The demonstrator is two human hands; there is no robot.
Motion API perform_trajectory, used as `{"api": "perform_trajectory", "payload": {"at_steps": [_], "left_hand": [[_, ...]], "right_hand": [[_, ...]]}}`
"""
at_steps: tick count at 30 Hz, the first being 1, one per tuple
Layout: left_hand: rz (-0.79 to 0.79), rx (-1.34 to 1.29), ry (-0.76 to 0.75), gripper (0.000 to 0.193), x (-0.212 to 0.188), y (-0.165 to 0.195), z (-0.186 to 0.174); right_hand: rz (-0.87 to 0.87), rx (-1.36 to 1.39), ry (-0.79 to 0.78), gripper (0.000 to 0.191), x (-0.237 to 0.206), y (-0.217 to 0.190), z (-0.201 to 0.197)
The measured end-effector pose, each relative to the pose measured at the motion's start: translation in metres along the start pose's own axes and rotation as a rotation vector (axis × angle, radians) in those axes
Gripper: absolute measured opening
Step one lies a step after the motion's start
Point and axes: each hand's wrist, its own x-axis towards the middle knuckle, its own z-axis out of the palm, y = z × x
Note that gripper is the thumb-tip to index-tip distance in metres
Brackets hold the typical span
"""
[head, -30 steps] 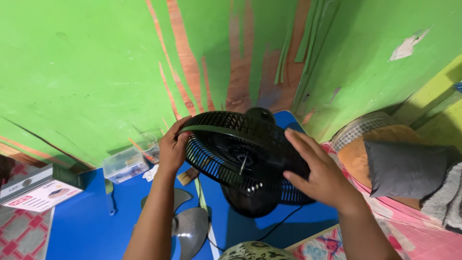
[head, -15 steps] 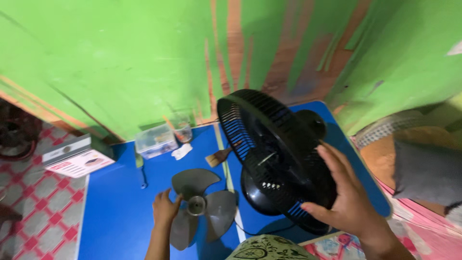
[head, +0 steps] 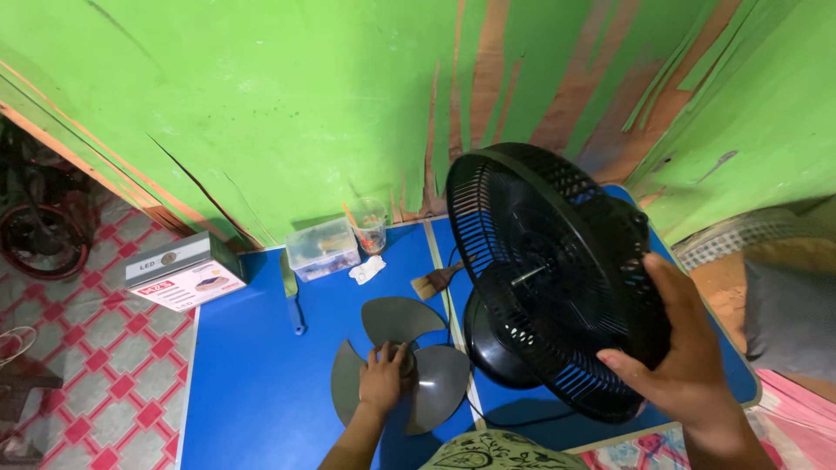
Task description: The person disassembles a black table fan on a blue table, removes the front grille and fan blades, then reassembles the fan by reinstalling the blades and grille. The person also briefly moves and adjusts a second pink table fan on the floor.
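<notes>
**Left hand on the blade, right hand on the fan**

Head view: I look down on a blue bench (head: 252, 383) set against a green wall (head: 261, 113). My left hand (head: 381, 381) lies on the hub of a grey three-winged blade (head: 409, 365), which rests flat on the bench near its front edge; the fingers curl over the hub, closed on it as far as I can see. My right hand (head: 684, 357) holds the black fan (head: 557, 278) by the lower right rim of its rear grille, thumb in front and fingers spread behind, so that grip is closed on the fan. The fan is tilted, its open face turned to the left and toward me, with the bare shaft showing at the centre and its round base touching the bench just right of the blade.

Farther back on the bench I see a clear box (head: 322, 248), a clear cup (head: 370, 224) beside it, a brush (head: 438, 280), a blue-handled tool (head: 293, 300) and a white scrap (head: 366, 270). A carton (head: 185, 271) sits at the bench's left corner, over the tiled floor (head: 78, 365).
</notes>
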Motion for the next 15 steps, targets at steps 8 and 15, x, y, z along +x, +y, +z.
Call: {"api": "perform_trajectory", "payload": {"at_steps": [8, 15], "left_hand": [[-0.123, 0.082, -0.041, 0.075, 0.007, -0.05, -0.033], [-0.218, 0.034, -0.043, 0.074, 0.017, -0.085, -0.048]], "right_hand": [[0.015, 0.068, 0.062, 0.105, -0.017, 0.005, 0.001], [0.006, -0.003, 0.024, 0.104, -0.023, 0.007, -0.001]]}}
